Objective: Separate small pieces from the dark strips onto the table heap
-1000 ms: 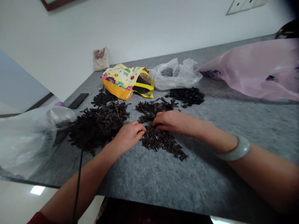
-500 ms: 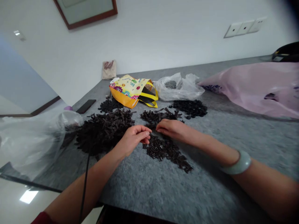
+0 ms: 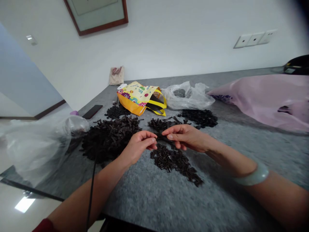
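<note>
Both my hands meet above the table, fingertips a short gap apart. My left hand point(image 3: 142, 144) is closed in a pinch between thumb and forefinger; what it holds is too small and dark to name. My right hand point(image 3: 185, 137), with a pale green bangle point(image 3: 258, 174) on its wrist, also pinches, and its contents cannot be made out against the dark heap behind. Just below the hands lies a pile of small, shiny dark folded pieces point(image 3: 173, 161). Behind them is a small heap of dark strips point(image 3: 166, 123). A larger heap of dark strips point(image 3: 108, 138) lies left of my left hand.
Black round pieces point(image 3: 200, 118) lie at the back right, others point(image 3: 117, 111) at the back left. Behind stand a yellow cartoon bag point(image 3: 140, 95) and a clear plastic bag point(image 3: 188, 96). A pink bag point(image 3: 265, 100), a phone point(image 3: 93, 111) and another plastic bag point(image 3: 38, 141) flank them.
My right hand has turned and lifted from the small strip heap, its fingers coming up to my left fingertips. My left hand keeps its pinch. The view has shifted slightly.
</note>
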Demonstrator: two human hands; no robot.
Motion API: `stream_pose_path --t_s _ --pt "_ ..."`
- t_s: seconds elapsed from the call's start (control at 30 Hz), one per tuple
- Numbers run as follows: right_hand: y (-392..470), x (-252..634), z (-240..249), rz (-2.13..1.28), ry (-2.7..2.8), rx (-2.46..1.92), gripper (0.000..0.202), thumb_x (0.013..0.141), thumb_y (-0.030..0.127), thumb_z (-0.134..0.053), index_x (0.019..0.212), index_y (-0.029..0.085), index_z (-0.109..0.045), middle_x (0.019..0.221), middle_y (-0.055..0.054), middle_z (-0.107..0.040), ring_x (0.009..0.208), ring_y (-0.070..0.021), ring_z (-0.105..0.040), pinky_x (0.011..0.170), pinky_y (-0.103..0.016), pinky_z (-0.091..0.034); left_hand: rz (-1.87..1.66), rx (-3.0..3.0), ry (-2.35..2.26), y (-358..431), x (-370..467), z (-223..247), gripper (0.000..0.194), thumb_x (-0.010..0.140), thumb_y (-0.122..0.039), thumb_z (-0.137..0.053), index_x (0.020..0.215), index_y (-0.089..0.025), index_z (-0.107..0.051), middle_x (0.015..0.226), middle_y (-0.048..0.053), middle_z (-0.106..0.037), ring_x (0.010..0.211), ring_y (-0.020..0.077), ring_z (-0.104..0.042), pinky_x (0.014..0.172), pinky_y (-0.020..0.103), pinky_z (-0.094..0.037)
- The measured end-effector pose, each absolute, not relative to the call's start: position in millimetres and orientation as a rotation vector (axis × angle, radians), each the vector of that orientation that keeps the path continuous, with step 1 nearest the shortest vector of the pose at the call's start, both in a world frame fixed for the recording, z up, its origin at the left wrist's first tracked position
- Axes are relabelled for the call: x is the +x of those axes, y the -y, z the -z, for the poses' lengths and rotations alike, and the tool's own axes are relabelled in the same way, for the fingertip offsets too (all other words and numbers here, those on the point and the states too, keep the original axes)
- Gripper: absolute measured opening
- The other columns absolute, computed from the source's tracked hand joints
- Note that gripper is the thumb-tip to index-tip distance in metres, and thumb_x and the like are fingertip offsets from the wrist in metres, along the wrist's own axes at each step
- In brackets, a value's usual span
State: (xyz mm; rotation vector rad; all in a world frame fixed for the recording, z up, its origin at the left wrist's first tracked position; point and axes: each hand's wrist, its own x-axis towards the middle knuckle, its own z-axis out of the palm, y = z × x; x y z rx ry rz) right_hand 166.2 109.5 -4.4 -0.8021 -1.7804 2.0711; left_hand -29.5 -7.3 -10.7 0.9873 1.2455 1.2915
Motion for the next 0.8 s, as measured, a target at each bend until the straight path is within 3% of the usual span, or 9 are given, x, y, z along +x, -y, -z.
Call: stream_pose_path --t_s 0.07,0.2,0.27,0.4,0.57,0.8 --pt "-106.3 165.1 0.0 -2.102 1.748 -0.771 0.040 0.071 0.042 -0.087 0.100 0.018 -0.075 0.051 0.006 -0.060 0.037 -0.0026 -0.049 0.032 -0.010 -0.034 -1.273 0.899 -1.209 8.0 -28.3 10.3 0.016 0.074 -0.022 -0.073 0.086 -0.015 -0.065 0.073 0.001 -0.069 0.059 0.0103 -0.065 0.060 0.023 -0.047" --pt "-101.1 164.2 -4.4 -2.167 1.694 -0.756 0.042 0.066 0.040 -0.090 0.098 0.017 -0.075 0.075 -0.001 -0.073 0.061 -0.0095 -0.068 0.051 -0.017 -0.056 -1.235 0.805 -1.104 10.0 -26.6 6.6 0.022 0.071 -0.024 -0.078 0.084 -0.015 -0.063 0.074 0.002 -0.071 0.060 0.0115 -0.066 0.061 0.025 -0.048" --pt "-100.3 164.6 -3.6 -2.193 1.682 -0.754 0.040 0.067 0.037 -0.089 0.098 0.017 -0.075 0.082 -0.003 -0.074 0.070 -0.0120 -0.070 0.058 -0.020 -0.060 -1.242 0.804 -1.080 10.5 -26.3 5.5 0.025 0.070 -0.025 -0.080 0.086 -0.015 -0.064 0.073 0.001 -0.070 0.061 0.0112 -0.066 0.063 0.024 -0.049" --pt "-100.1 165.3 -1.2 -2.186 1.670 -0.768 0.035 0.067 0.032 -0.089 0.095 0.018 -0.074 0.075 0.000 -0.070 0.068 -0.0114 -0.067 0.054 -0.020 -0.060 -1.272 0.792 -1.077 10.1 -26.4 6.0 0.027 0.071 -0.028 -0.082 0.088 -0.017 -0.063 0.071 -0.001 -0.069 0.061 0.0104 -0.065 0.063 0.024 -0.050" --pt "-96.8 163.4 -2.2 -2.109 1.670 -0.771 0.032 0.068 0.038 -0.088 0.086 0.017 -0.072 0.075 0.001 -0.065 0.065 -0.0098 -0.063 0.052 -0.020 -0.059 -1.302 0.781 -1.015 10.3 -26.0 5.0 0.027 0.068 -0.027 -0.084 0.086 -0.015 -0.067 0.071 0.000 -0.070 0.063 0.0112 -0.067 0.066 0.025 -0.052" --pt "-93.4 161.7 -2.1 -2.060 1.798 -0.770 0.033 0.068 0.039 -0.087 0.089 0.017 -0.073 0.074 0.001 -0.064 0.059 -0.0075 -0.058 0.050 -0.019 -0.056 -1.361 1.012 -1.095 9.7 -26.6 7.8 0.016 0.073 -0.021 -0.078 0.085 -0.015 -0.069 0.078 0.000 -0.072 0.071 0.0124 -0.071 0.073 0.026 -0.053"
